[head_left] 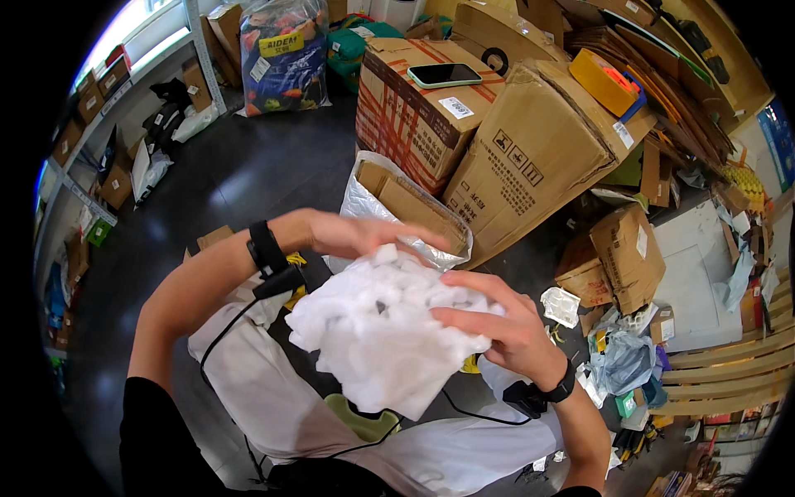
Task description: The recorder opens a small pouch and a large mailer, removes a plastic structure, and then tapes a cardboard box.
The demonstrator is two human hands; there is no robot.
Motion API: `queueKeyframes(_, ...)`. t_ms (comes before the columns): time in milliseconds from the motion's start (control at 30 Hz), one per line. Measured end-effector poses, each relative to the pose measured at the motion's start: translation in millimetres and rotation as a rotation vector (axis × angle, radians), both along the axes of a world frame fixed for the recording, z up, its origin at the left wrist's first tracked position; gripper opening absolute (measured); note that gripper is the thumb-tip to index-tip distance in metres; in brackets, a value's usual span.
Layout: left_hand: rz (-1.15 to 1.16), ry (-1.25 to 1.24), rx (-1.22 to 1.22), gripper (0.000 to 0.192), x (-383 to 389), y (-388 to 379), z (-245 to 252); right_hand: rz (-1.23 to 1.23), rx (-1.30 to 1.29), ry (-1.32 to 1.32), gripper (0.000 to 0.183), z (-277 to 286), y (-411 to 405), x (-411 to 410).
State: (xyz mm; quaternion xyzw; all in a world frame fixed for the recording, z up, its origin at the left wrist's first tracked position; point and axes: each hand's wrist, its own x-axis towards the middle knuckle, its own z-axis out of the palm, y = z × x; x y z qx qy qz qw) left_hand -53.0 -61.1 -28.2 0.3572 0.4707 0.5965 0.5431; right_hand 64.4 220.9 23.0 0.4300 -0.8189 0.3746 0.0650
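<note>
A crumpled bundle of white foam sheet (pixel 385 329) is raised above my lap. My right hand (pixel 512 320) grips its right side, with two fingers spread over the top. Motion blurs my left hand (pixel 366 235), which reaches across the bundle's far edge with its fingers stretched out; whether it touches the foam is hard to tell. Just beyond stands an open cardboard box (pixel 413 202) inside a silvery bubble mailer (pixel 366 192). Beneath the foam, part of a green stool seat (pixel 360 419) shows between my legs. Each wrist wears a black strap with a cabled device.
A phone (pixel 445 75) lies on a taped carton (pixel 422 112). Beside it leans a tall carton (pixel 534 149) with a tape dispenser (pixel 605 84) on top. Plastic bags (pixel 627 360) and scraps litter the right side. Shelving (pixel 99 118) with parcels lines the left.
</note>
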Motion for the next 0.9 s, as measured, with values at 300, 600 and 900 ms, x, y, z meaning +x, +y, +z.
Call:
queueKeyframes(300, -0.005, 0.237, 0.038, 0.102, 49.8, 36.9, -3.3, -0.010, 0.213, 0.362, 0.055, -5.2, -5.3, -4.7)
queueKeyframes(600, 0.181, 0.187, 0.011, 0.087, 41.4, 54.1, -44.4, -0.111, 0.155, -0.166, 0.096, -15.2, 13.9, -23.3)
queueKeyframes(900, 0.821, 0.914, -0.319, 0.076, 11.6, 47.1, -26.5, -0.470, -0.250, -0.698, 0.141, -40.2, 22.3, -18.0)
